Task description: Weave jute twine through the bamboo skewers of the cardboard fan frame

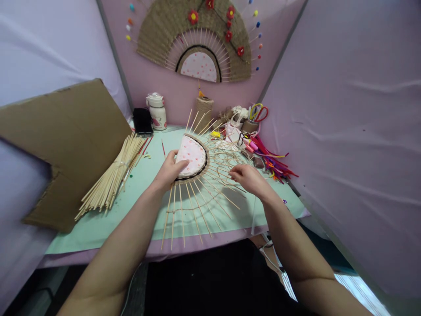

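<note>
My left hand grips the flat edge of a half-round fan frame, its thumb lying on the pink-and-white patterned cloth centre. Thin bamboo sticks fan out from the frame's dark-trimmed curved border. Twine crosses several of the lower sticks. To the right of the centre, my right hand is closed in a pinch at the sticks, beside loose loops of twine. It seems to hold the twine, though the strand between the fingertips is hardly visible.
A bundle of sticks and bent cardboard occupy the left. Behind stand a white bottle, a black object and a twine spool. Pipe cleaners and scissors are right. A finished fan hangs above.
</note>
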